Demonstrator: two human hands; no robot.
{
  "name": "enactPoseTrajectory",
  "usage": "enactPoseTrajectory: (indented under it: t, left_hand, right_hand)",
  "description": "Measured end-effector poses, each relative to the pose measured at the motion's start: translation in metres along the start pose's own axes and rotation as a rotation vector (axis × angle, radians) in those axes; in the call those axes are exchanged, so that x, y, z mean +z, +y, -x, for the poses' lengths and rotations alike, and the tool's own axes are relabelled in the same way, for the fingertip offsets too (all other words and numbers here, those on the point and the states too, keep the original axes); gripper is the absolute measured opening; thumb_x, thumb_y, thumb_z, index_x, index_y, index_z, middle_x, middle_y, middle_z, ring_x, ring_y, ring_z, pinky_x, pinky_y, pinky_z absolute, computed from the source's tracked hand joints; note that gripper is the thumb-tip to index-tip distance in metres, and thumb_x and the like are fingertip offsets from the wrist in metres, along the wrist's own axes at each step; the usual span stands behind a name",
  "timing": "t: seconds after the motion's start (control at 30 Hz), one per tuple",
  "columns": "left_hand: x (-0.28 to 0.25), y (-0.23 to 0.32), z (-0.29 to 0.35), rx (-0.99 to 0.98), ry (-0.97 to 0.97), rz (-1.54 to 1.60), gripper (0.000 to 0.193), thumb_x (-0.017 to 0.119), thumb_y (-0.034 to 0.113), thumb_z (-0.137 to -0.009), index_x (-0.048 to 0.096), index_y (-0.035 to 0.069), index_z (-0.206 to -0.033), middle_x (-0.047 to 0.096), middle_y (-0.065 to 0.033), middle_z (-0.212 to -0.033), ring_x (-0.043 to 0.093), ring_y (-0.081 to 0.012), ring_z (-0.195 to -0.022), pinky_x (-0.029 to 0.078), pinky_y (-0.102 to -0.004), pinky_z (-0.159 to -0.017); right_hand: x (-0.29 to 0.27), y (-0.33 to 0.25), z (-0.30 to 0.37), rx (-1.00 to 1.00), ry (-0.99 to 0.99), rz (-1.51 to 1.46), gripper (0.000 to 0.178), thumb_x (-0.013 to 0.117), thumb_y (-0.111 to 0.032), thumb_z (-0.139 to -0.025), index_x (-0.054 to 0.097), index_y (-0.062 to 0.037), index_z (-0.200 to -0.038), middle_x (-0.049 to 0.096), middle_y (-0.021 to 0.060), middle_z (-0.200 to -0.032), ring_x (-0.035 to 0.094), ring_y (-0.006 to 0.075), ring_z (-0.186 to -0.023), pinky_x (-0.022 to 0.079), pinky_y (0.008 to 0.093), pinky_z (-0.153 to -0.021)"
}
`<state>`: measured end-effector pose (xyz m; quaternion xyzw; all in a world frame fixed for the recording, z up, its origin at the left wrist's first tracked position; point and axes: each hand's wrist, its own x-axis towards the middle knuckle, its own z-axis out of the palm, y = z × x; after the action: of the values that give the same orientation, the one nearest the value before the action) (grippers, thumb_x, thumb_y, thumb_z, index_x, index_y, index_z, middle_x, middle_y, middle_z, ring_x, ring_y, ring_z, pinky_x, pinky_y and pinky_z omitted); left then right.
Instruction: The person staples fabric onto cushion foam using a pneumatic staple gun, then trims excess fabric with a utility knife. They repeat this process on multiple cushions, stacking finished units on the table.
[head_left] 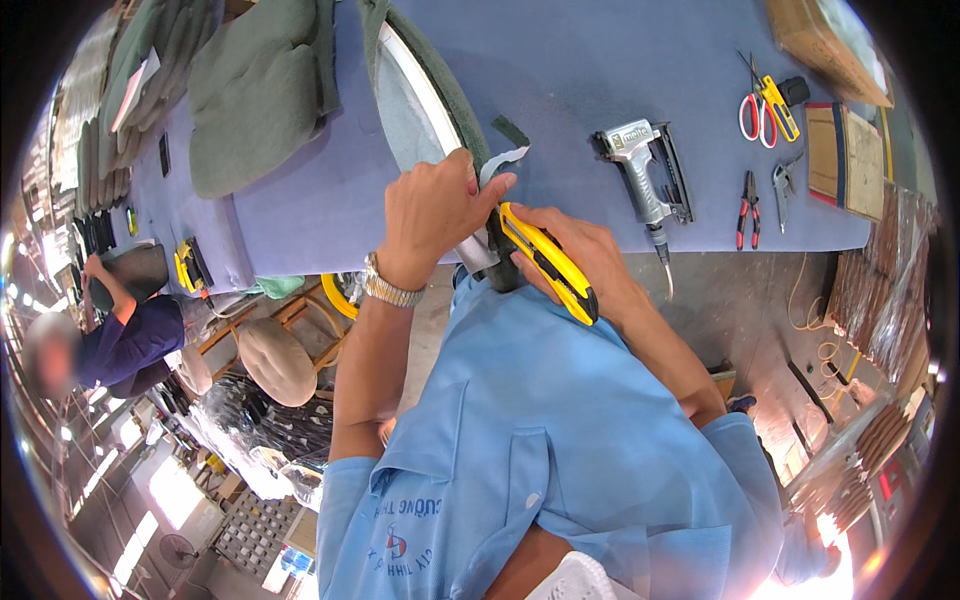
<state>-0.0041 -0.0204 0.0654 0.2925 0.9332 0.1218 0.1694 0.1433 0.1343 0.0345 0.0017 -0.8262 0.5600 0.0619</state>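
Observation:
A long curved panel, edged in dark green fabric with a pale inner side, stands on the table's near edge against my body. My left hand, wearing a metal-band watch, is closed on its upper edge, thumb pointing right. A yellow and black utility knife is gripped in my right hand, its front end close to my left thumb at the fabric edge. The blade itself cannot be made out. Just beyond the thumb, a narrow fabric strip curls away from the panel's side.
On the blue-covered table lie a staple gun with an air hose, red-handled pliers, scissors and a small metal air gun. Green padded pieces lie far left. Another person works at the left.

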Motion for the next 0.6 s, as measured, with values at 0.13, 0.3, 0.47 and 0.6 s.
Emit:
enactPoseTrajectory:
  t: [0.13, 0.3, 0.47, 0.6]
  left_hand:
    - [-0.001, 0.001, -0.009, 0.054, -0.019, -0.128, 0.040, 0.070, 0.037, -0.094, 0.062, 0.007, -0.070, 0.063, -0.0144, -0.057, 0.066, -0.0383, -0.058, 0.049, -0.0442, -0.051]
    - [0.006, -0.004, -0.013, 0.179, 0.074, -0.117, 0.032, 0.064, 0.029, -0.097, 0.064, 0.007, -0.074, 0.063, -0.0156, -0.058, 0.066, -0.0386, -0.058, 0.050, -0.0446, -0.052]
    - [0.013, -0.015, -0.013, 0.148, 0.056, 0.077, 0.036, 0.062, 0.029, -0.100, 0.059, 0.006, -0.072, 0.059, -0.0131, -0.056, 0.064, -0.0359, -0.054, 0.047, -0.0433, -0.051]
    - [0.012, -0.019, -0.011, 0.104, 0.015, 0.235, 0.038, 0.064, 0.027, -0.102, 0.055, 0.006, -0.071, 0.056, -0.0100, -0.053, 0.062, -0.0280, -0.049, 0.044, -0.0381, -0.049]
  right_hand:
    - [0.000, 0.001, 0.000, -0.016, 0.008, 0.012, 0.044, 0.078, -0.014, -0.087, 0.064, -0.0073, -0.128, 0.073, 0.0126, -0.103, 0.072, 0.0338, -0.086, 0.058, 0.0398, -0.076]
    - [-0.003, 0.001, 0.000, -0.017, 0.008, 0.009, 0.043, 0.077, -0.013, -0.088, 0.064, -0.0068, -0.128, 0.072, 0.0122, -0.100, 0.071, 0.0337, -0.084, 0.058, 0.0398, -0.074]
    - [-0.003, 0.001, 0.003, 0.003, 0.020, -0.004, 0.043, 0.076, -0.011, -0.088, 0.064, -0.0070, -0.128, 0.072, 0.0119, -0.098, 0.071, 0.0330, -0.084, 0.058, 0.0389, -0.073]
    - [-0.002, 0.000, 0.004, 0.053, 0.014, -0.036, 0.046, 0.078, -0.012, -0.088, 0.063, -0.0071, -0.131, 0.073, 0.0120, -0.103, 0.072, 0.0323, -0.084, 0.058, 0.0384, -0.074]
